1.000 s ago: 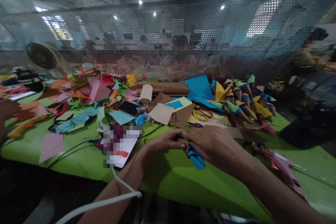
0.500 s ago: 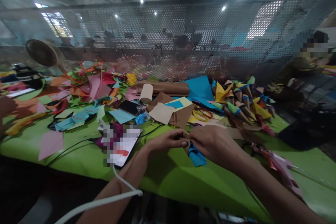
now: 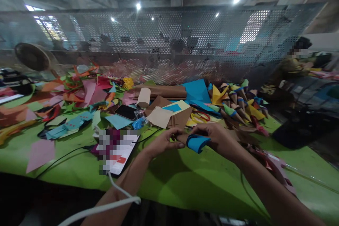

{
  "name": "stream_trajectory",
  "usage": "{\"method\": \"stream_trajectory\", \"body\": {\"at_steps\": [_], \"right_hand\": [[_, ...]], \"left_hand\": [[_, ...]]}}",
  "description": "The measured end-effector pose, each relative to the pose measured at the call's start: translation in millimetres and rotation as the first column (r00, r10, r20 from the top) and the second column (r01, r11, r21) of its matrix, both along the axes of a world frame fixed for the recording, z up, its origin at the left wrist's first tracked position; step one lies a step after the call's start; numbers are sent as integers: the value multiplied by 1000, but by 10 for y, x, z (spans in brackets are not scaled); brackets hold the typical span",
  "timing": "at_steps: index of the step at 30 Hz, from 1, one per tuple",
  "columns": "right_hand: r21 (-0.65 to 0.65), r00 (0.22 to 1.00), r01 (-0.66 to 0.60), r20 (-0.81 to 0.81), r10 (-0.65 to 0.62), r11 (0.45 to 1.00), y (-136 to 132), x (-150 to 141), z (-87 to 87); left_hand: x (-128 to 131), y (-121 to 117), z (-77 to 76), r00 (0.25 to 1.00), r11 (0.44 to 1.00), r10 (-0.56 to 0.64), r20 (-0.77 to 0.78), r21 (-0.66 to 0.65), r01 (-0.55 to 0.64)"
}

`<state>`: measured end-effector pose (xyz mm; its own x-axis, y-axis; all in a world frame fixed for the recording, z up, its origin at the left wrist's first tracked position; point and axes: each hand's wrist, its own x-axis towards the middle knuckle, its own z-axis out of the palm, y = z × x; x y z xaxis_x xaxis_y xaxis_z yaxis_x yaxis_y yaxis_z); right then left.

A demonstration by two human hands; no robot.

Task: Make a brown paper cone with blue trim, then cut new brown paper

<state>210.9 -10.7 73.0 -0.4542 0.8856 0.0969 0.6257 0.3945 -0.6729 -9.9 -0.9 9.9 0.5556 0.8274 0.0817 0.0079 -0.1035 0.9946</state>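
Blue paper rolled into a short tube (image 3: 197,143) sits between the two hands, lifted just above the near middle of the green table (image 3: 185,183), with its long axis running roughly left to right and its open end turned toward the left hand; the right hand (image 3: 218,139) is the nearer one, closed around the far part of the roll with thumb and fingers wrapped on it, while the left hand (image 3: 162,143) is pinched narrow, its fingertips meeting at or just beside the roll's open left end, though whether they grip the blue edge or a brownish bit next to it cannot be told. Just left of the left hand, near the front edge, lies a white phone with a blurred screen (image 3: 118,150), and a white cable (image 3: 106,206) loops from it across the left forearm. Behind the hands, toward the middle of the table, lie flat brown and beige paper sheets (image 3: 169,116), a dark phone (image 3: 125,112) and a pale cardboard roll (image 3: 143,97). Toward the far right corner stands a cluster of brown paper cones with coloured bands (image 3: 235,104). Coloured paper scraps (image 3: 76,102) cover the left part, and a perforated metal screen (image 3: 169,42) runs along the back edge
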Motion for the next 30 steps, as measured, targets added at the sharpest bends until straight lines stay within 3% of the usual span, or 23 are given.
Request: {"method": "stream_trajectory", "body": {"at_steps": [5,9,12,14,19,25,30], "right_hand": [[-15,998,54,-30,-54,998,36,-2,-66],[-271,960,-7,-272,-70,963,49,-33,-23],[-385,937,-100,-347,-43,917,69,-30,35],[-363,945,-90,-326,-36,927,76,-16,59],[-153,931,47,-352,-99,987,7,40,78],[-215,785,56,-594,-176,975,-36,17,-1],[-146,807,63,-575,-137,987,44,-84,-59]], "left_hand": [[12,9,12,1000,1000,3,-26,4,-3],[0,38,-22,997,1000,-15,69,-27,17],[-5,58,-66,991,998,41,129,-45,-35],[-5,70,-100,985,995,89,150,-61,-81],[3,73,-108,982,993,113,152,-64,-104],[-4,14,-11,997,999,41,73,-30,-39],[-13,-16,-41,1000,997,32,1,-66,-31]]}}
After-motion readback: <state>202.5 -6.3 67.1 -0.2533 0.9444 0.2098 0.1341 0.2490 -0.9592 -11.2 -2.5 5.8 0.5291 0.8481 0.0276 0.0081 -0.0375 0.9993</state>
